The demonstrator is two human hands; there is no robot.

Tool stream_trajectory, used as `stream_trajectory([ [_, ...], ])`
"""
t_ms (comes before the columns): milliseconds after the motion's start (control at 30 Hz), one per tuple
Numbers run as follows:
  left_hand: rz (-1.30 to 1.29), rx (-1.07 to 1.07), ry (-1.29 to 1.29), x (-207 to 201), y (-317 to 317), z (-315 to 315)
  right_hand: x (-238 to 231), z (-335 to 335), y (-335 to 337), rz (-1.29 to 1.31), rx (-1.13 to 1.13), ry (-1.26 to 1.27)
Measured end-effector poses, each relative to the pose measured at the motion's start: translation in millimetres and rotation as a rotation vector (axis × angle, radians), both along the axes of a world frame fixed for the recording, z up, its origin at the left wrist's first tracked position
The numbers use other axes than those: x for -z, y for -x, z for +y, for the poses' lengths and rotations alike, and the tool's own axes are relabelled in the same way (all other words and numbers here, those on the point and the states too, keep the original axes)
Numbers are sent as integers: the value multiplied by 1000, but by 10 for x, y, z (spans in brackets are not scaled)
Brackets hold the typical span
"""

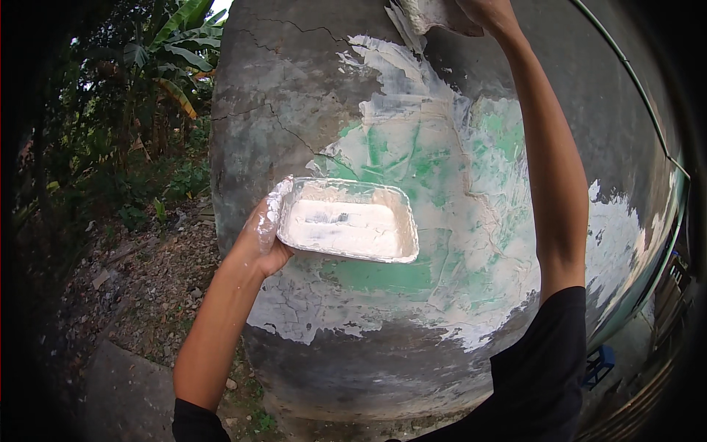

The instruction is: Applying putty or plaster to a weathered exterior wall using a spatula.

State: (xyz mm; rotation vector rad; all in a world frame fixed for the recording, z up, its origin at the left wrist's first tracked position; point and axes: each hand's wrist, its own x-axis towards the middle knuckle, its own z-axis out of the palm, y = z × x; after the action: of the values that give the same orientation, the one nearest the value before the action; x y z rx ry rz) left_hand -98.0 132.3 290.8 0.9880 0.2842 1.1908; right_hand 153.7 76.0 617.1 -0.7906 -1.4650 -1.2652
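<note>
Holding clear rectangular tub (355, 256), caked inside with off-white paste (350, 232), in my left hand (271, 234); right hand (492, 13) clutches smeared scraper (451, 18).

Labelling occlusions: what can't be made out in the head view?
All in the head view:
Right hand: cut off by the top edge; full grip unseen.
Spreading blade: upper part cut off by the top edge.
Left hand: part hidden behind the shallow tray.
Blue stool: too small and dim for detail.
</note>
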Motion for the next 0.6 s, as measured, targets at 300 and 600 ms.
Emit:
stream_trajectory([
  [300,31,54,-24,-85,-232,-100,-3,86,74,-5,301,-34],
  [600,42,65,-23,-124,-302,-190,177,-59,107,-4,36,299],
])
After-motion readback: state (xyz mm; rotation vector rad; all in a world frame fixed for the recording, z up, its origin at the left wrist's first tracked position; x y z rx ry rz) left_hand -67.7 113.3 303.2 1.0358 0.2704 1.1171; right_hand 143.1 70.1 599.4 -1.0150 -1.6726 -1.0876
